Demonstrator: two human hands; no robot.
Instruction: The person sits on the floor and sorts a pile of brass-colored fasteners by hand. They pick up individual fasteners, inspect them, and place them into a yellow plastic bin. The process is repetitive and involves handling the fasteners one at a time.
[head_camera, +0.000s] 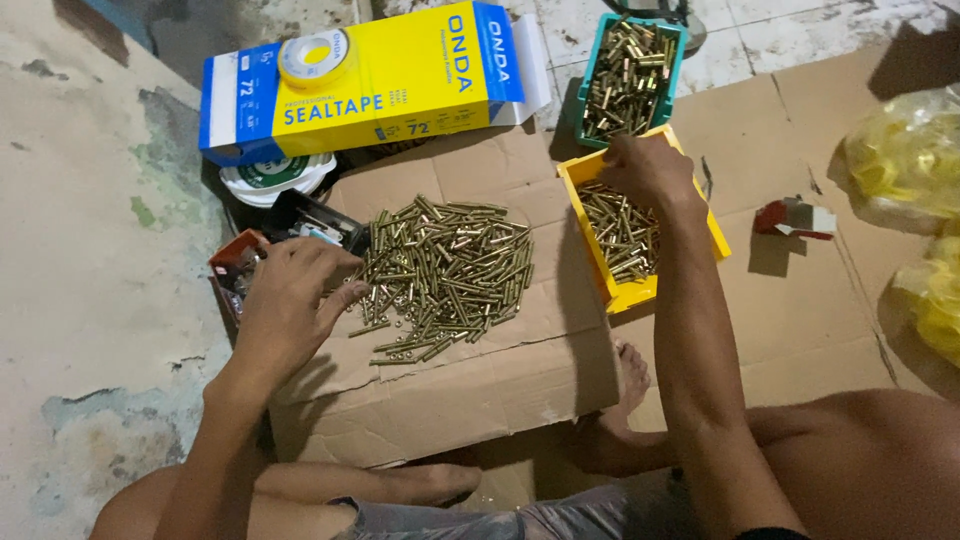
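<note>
A heap of brass threaded rods and small nuts lies on a flattened cardboard box. My left hand rests at the heap's left edge, fingers curled over a few pieces; what it grips is hidden. My right hand reaches into the far end of a yellow bin partly filled with brass rods, fingers bent down among them. Behind it stands a teal bin full of the same brass pieces.
A blue and yellow carton with a tape roll on top lies at the back left. A small box of mixed parts sits by my left hand. Yellow plastic bags lie at the right, a small red and white item near them.
</note>
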